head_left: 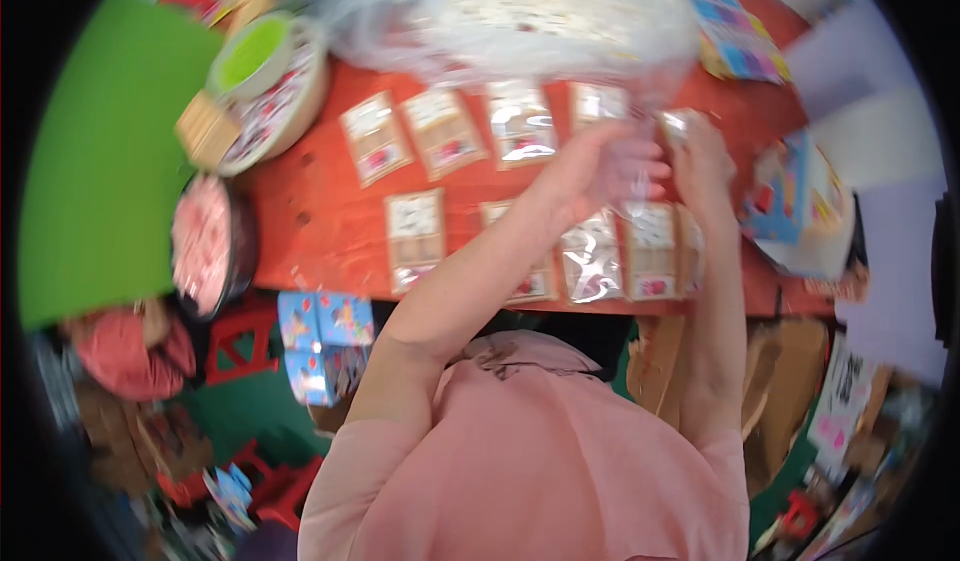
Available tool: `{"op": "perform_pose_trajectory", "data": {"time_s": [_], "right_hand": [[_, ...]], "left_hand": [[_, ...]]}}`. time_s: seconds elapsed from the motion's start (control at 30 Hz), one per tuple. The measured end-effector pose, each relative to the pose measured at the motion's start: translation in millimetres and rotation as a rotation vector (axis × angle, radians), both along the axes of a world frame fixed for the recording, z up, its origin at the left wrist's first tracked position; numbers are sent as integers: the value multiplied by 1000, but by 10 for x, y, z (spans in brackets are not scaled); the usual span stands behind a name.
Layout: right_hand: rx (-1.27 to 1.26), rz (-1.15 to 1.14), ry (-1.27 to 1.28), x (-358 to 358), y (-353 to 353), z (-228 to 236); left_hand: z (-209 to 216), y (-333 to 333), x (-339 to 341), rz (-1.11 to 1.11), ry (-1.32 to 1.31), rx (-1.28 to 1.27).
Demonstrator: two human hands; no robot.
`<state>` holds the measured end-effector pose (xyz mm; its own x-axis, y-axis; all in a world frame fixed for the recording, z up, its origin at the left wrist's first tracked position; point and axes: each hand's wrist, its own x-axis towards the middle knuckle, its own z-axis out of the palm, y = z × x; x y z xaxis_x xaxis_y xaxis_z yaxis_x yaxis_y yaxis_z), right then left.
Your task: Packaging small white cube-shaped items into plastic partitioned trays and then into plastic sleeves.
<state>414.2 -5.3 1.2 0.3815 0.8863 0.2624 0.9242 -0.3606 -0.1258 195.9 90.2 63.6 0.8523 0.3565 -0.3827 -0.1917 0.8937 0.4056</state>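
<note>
Clear-wrapped packets lie in two rows on a red table [300, 196], each a tan tray with white pieces and a small pink-and-red part, such as one packet [520, 126] in the far row. My left hand [610, 166] is above the gap between the rows, fingers apart and blurred, with nothing plainly in it. A clear sheen near its fingers is too smeared to name. To its right, my right hand [705, 161] has its fingers on a packet [680, 123] at the right end of the far row. My forearms partly cover the near row.
A large clear bag of small white pieces [540, 11] lies at the back. On the left stand a cream basin [318, 91] with a green-lined bowl [250, 56], and a dark tub of pink pieces [200, 241]. A white container [825, 236] sits right. Another person's sleeve [130, 356] shows lower left.
</note>
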Motion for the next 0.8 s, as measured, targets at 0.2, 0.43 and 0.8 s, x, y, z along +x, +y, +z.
{"op": "perform_pose_trajectory", "data": {"time_s": [0.2, 0.43, 0.8], "right_hand": [[182, 307, 232, -525, -167, 309], [60, 446, 297, -1440, -155, 622], [49, 567, 340, -1875, -246, 765]], "left_hand": [[43, 287, -1204, 191, 182, 248], [70, 596, -2828, 726, 694, 609], [280, 1910, -4049, 1291, 1221, 1253]]}}
